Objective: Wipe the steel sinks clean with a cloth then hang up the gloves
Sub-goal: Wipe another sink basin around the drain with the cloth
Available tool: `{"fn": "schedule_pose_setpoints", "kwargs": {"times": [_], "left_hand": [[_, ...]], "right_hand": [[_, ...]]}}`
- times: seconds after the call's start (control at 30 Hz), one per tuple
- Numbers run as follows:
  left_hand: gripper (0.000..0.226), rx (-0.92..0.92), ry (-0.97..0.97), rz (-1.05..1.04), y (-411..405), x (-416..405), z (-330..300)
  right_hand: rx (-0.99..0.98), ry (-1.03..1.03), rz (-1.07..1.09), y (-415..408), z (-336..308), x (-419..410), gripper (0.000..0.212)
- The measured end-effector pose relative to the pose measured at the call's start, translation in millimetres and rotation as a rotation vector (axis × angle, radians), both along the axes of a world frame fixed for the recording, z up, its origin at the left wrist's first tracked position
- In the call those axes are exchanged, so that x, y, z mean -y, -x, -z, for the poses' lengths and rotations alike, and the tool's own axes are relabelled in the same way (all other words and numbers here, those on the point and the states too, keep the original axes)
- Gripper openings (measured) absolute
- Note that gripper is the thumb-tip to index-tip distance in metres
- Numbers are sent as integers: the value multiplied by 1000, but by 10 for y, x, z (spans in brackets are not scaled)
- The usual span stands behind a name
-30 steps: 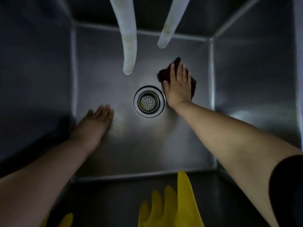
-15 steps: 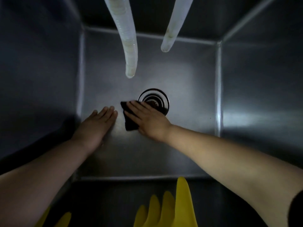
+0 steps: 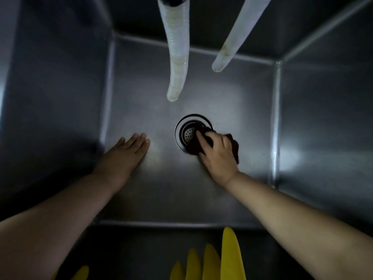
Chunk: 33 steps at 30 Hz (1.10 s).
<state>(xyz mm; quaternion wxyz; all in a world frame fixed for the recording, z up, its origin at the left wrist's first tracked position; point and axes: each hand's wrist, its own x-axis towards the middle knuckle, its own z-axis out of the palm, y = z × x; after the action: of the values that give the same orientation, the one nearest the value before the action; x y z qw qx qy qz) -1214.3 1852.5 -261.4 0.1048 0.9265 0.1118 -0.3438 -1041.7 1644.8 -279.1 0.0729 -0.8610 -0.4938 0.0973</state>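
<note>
I look straight down into a deep steel sink [image 3: 232, 195]. My right hand [image 3: 219, 156] presses a dark cloth [image 3: 235, 148] onto the sink floor, over the right edge of the round drain strainer [image 3: 186, 133]. My left hand [image 3: 123, 156] lies flat on the floor left of the drain, fingers together, holding nothing. Fingers of a yellow rubber glove [image 3: 228, 257] hang over the near wall at the bottom of the view, and a second yellow glove tip [image 3: 81, 272] shows at the lower left.
Two pale hoses hang down from above: a ribbed one [image 3: 177, 57] ending above the drain and a smooth one [image 3: 232, 43] to its right. Steel walls close the basin on all sides. The light is dim.
My right hand has swept the cloth from behind the drain to its left, then back onto its right edge. My left hand has stayed flat in place.
</note>
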Motion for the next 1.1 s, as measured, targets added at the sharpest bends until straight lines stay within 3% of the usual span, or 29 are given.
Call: {"fn": "schedule_pose_setpoints", "kwargs": {"times": [0.13,0.37,0.5,0.7,0.83,0.93,1.1], "left_hand": [[103,-3,0,-8,-22,8,-40],[89,-33,-22,9,-76,30,-116],[97,-59,-37,16,-87,32,-155],[86,-102,-127,87,-143,129,-236],[71,125,-115,107,-364,195,-287],[61,215,-98,204,-659,266,-235],[65,126,-151,237,-1038,292,-88]], "right_hand": [[-69,56,1,13,54,-369,46],[-221,101,-12,54,168,-341,53],[-321,103,56,43,198,-342,51],[-210,45,-79,-50,163,-277,33],[-148,16,-104,-54,162,-279,25],[-97,45,-125,-59,143,-255,29],[-63,193,-163,-111,106,-272,51]]}}
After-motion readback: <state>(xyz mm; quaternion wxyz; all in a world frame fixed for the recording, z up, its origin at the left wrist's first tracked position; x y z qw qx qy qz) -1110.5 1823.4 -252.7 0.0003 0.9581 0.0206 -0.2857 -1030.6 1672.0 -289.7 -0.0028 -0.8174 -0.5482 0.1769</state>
